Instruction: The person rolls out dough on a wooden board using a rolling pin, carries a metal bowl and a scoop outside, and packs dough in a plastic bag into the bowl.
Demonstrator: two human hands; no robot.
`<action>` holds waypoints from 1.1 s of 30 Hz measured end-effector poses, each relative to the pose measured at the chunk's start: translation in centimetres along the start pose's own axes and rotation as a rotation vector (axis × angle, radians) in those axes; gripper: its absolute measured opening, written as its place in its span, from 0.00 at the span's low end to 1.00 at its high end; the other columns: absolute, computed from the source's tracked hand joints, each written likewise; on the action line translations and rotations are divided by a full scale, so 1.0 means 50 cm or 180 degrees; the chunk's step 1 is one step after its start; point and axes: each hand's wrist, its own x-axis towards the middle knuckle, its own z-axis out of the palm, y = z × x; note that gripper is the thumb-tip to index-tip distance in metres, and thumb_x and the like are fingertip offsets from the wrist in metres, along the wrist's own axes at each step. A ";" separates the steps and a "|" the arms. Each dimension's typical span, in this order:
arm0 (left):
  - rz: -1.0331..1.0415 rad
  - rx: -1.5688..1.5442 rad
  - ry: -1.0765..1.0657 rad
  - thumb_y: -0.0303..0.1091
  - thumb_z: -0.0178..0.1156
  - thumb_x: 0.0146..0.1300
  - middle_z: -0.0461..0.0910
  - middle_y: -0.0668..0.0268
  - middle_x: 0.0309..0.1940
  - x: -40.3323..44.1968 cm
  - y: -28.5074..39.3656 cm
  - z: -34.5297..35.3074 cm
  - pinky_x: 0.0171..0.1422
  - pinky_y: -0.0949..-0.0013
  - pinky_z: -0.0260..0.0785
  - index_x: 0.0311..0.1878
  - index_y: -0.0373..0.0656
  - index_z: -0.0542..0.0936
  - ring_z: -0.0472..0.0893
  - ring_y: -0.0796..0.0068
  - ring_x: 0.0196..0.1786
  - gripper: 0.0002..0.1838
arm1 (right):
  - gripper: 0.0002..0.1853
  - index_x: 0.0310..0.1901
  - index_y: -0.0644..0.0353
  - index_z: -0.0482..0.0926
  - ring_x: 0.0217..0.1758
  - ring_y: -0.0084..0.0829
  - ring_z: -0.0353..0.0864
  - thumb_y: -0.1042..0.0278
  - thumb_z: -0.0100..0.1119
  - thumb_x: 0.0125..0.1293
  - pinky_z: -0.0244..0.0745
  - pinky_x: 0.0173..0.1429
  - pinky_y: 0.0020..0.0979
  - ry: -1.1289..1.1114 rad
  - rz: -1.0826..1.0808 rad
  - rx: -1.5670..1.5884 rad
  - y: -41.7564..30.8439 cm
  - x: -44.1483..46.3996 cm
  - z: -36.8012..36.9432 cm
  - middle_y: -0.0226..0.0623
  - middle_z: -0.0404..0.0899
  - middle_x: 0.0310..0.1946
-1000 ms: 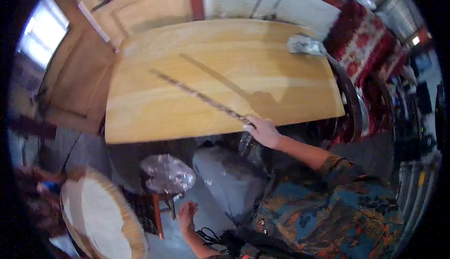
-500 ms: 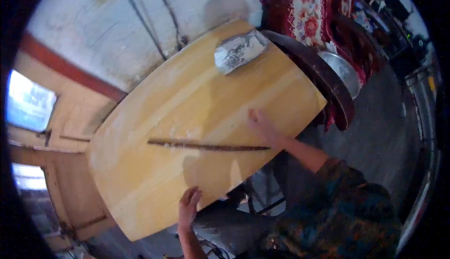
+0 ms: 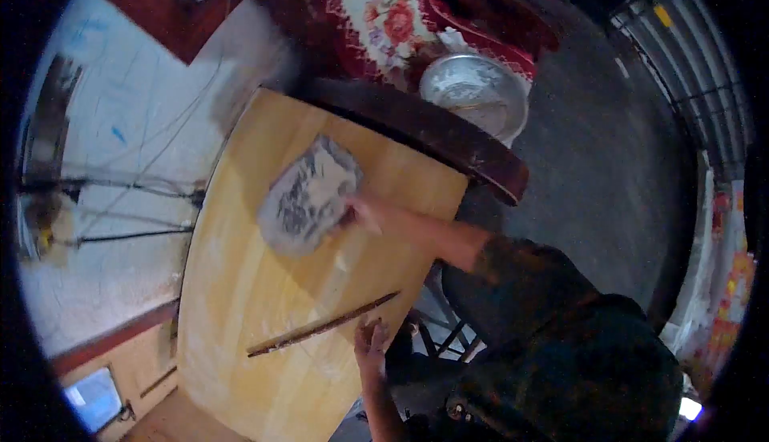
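One big yellow wooden table (image 3: 216,378) fills the middle of the view, with pale, dusty marks on its top. Past its short end is a red cloth (image 3: 392,18) with big flowers on it. A dark, curved chair back (image 3: 448,134) stands between the table and the cloth. A round metal bowl (image 3: 460,94) sits just behind the chair back. On the table, near that same end, lies a crumpled bag (image 3: 308,198) with pale and dark patches. A long, thin brown stick (image 3: 320,328) lies flat on the wood, apart from the bag and nearer to the person.

The right hand (image 3: 360,214) is the one close to the bag. From its fingers, the bag goes up and to the left in the view, and its long way runs from top right to bottom left. The fingers are at the bag's lower right edge, but they are blurred, so I cannot tell if they pinch it or only touch it. The left hand (image 3: 371,346) is just beside the stick's right half. Its fingers are softly bent, partway open, with nothing in them.
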 end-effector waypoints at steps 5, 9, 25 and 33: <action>0.0572 -0.0987 -0.0441 0.43 0.53 0.64 0.68 0.56 0.57 0.026 0.193 0.205 0.64 0.56 0.57 0.65 0.38 0.57 0.67 0.62 0.60 0.30 | 0.22 0.54 0.60 0.70 0.47 0.26 0.75 0.55 0.54 0.63 0.73 0.51 0.30 -0.0121 -0.0601 -0.0438 0.034 -0.264 -0.023 0.35 0.77 0.46; 0.0100 -0.1890 -0.0246 0.40 0.51 0.63 0.68 0.54 0.57 0.050 0.221 0.287 0.65 0.52 0.58 0.61 0.37 0.63 0.67 0.56 0.61 0.26 | 0.25 0.56 0.64 0.69 0.55 0.30 0.70 0.54 0.52 0.65 0.64 0.60 0.33 -0.0260 -0.0191 -0.0856 -0.010 -0.351 -0.066 0.38 0.74 0.51; 0.0376 -0.2029 0.0754 0.29 0.50 0.62 0.57 0.50 0.65 0.034 0.287 0.321 0.65 0.43 0.59 0.63 0.31 0.59 0.61 0.50 0.65 0.27 | 0.25 0.51 0.61 0.71 0.43 0.33 0.78 0.56 0.63 0.55 0.74 0.44 0.36 0.2686 -0.0692 0.1194 -0.260 -0.084 -0.808 0.37 0.76 0.43; 0.0591 -0.3113 0.1428 0.25 0.49 0.61 0.63 0.52 0.62 -0.086 0.271 0.165 0.65 0.46 0.59 0.64 0.38 0.59 0.63 0.51 0.64 0.26 | 0.24 0.50 0.62 0.71 0.41 0.34 0.77 0.60 0.63 0.55 0.75 0.43 0.36 0.1836 -0.1917 -0.5120 -0.275 -0.124 -1.013 0.38 0.76 0.42</action>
